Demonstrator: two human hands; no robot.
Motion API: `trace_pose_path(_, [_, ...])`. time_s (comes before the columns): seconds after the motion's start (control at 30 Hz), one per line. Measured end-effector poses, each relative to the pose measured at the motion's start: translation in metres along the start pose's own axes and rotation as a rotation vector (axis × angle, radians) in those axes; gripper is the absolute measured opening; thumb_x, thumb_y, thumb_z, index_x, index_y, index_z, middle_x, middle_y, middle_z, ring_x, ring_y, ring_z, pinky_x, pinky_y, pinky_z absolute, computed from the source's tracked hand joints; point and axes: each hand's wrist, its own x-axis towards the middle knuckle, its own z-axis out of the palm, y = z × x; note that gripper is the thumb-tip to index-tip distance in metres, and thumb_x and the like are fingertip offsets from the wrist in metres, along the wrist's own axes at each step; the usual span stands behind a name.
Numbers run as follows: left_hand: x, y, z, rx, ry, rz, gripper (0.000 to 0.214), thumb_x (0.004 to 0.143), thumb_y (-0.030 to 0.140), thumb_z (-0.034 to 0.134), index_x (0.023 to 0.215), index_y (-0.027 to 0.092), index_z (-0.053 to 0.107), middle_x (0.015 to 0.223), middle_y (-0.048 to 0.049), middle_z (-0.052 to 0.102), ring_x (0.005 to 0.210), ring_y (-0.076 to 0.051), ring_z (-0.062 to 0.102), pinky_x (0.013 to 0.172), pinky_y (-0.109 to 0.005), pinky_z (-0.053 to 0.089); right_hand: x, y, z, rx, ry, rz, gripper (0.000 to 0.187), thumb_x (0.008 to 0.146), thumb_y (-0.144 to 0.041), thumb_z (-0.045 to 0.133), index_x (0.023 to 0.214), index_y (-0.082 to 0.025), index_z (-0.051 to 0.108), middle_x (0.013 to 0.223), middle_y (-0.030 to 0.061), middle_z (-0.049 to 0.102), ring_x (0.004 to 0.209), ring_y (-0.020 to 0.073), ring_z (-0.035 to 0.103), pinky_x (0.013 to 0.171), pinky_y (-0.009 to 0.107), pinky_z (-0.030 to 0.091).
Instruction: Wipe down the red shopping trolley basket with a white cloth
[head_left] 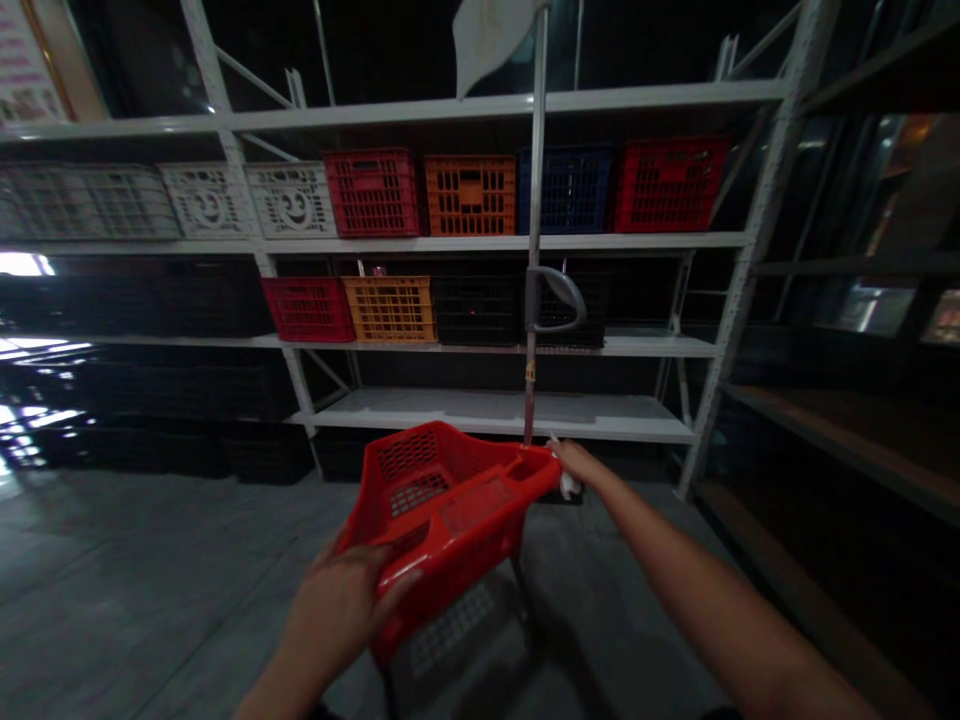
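A white steel shelving rack (480,108) stands on a grey concrete floor (150,590). Plastic crates are ranked side by side along its shelves, an arrangement consistent with orderly storage. White, red, orange and dark blue crates occupy the upper tier, with an orange crate (470,195) near its middle. Red, orange and black crates occupy the tier below, with a red crate (307,310) at its left. Further black crates (150,445) are stacked low on the floor at the left.

A red plastic basket (442,510) is held tilted in front of the rack, above the floor, with its interior turned towards the head camera. It is gripped at opposite sides, apparently to steady it at this tilt. The left hand (337,605) is clenched around its near rim. The right hand (574,462) is closed on its far corner, with a small white cloth (570,486) showing beneath. Whether the cloth is pinched cannot be confirmed. A metal pole (535,220) rises behind that corner and appears attached to the basket. It carries a grey loop grip (556,300).
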Motion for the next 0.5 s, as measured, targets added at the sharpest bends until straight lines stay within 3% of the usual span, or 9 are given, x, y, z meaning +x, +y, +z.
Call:
trace_pose_path(0.1, [-0.005,0.003,-0.005,0.056,0.137,-0.048,0.052,0.077,0.060,0.038,0.110,0.025,0.059,0.125,-0.0083,0.054,0.118,-0.028,0.044,0.105,-0.057,0.006,-0.016,0.006,-0.014,-0.054,0.083,-0.028,0.036,0.091,-0.031,0.035,0.086,-0.014,0.067,0.078,0.0101,0.067,0.073,0.0208,0.063,0.068,0.026,0.042])
trace_pose_path(0.2, [-0.004,0.022,-0.007,0.092,0.262,-0.079,0.050,0.078,0.052,0.040,0.113,0.020,0.056,0.134,-0.0113,0.044,0.124,-0.029,0.037,0.106,-0.056,0.009,-0.029,-0.004,-0.031,-0.093,0.244,-0.076,0.042,0.093,-0.032,0.027,0.098,-0.013,0.064,0.096,0.0147,0.063,0.092,0.0225,0.058,0.081,0.030,0.039])
trace_pose_path(0.3, [0.005,0.053,-0.003,0.059,0.296,-0.022,0.048,0.081,0.049,0.038,0.113,0.018,0.055,0.132,-0.0116,0.046,0.122,-0.026,0.039,0.107,-0.048,0.015,-0.039,-0.028,-0.040,-0.132,0.321,-0.278,0.035,0.089,-0.037,0.039,0.111,-0.017,0.059,0.110,0.0122,0.058,0.104,0.0224,0.052,0.088,0.029,0.035])
trace_pose_path(0.33, [0.009,0.062,-0.001,0.041,0.282,-0.007,0.050,0.082,0.050,0.036,0.114,0.017,0.054,0.130,-0.0119,0.048,0.120,-0.026,0.041,0.107,-0.046,0.019,-0.043,-0.036,-0.041,-0.143,0.264,-0.376,0.034,0.087,-0.037,0.045,0.112,-0.019,0.059,0.109,0.0101,0.059,0.103,0.0221,0.052,0.088,0.029,0.036])
trace_pose_path(0.4, [0.016,0.076,0.005,0.008,0.232,-0.018,0.056,0.083,0.052,0.032,0.119,0.014,0.050,0.126,-0.0130,0.052,0.112,-0.026,0.048,0.100,-0.043,0.031,-0.051,-0.045,-0.041,-0.131,0.019,-0.547,0.030,0.086,-0.034,0.047,0.110,-0.023,0.061,0.104,0.0058,0.063,0.098,0.0201,0.056,0.086,0.028,0.038])
trace_pose_path(0.5, [0.020,0.082,0.012,-0.010,0.178,-0.081,0.061,0.085,0.054,0.025,0.126,0.013,0.042,0.127,-0.0140,0.050,0.102,-0.026,0.055,0.085,-0.038,0.043,-0.063,-0.039,-0.047,-0.014,-0.319,-0.664,0.031,0.090,-0.032,0.040,0.112,-0.027,0.060,0.108,0.0012,0.064,0.099,0.0156,0.057,0.086,0.025,0.040])
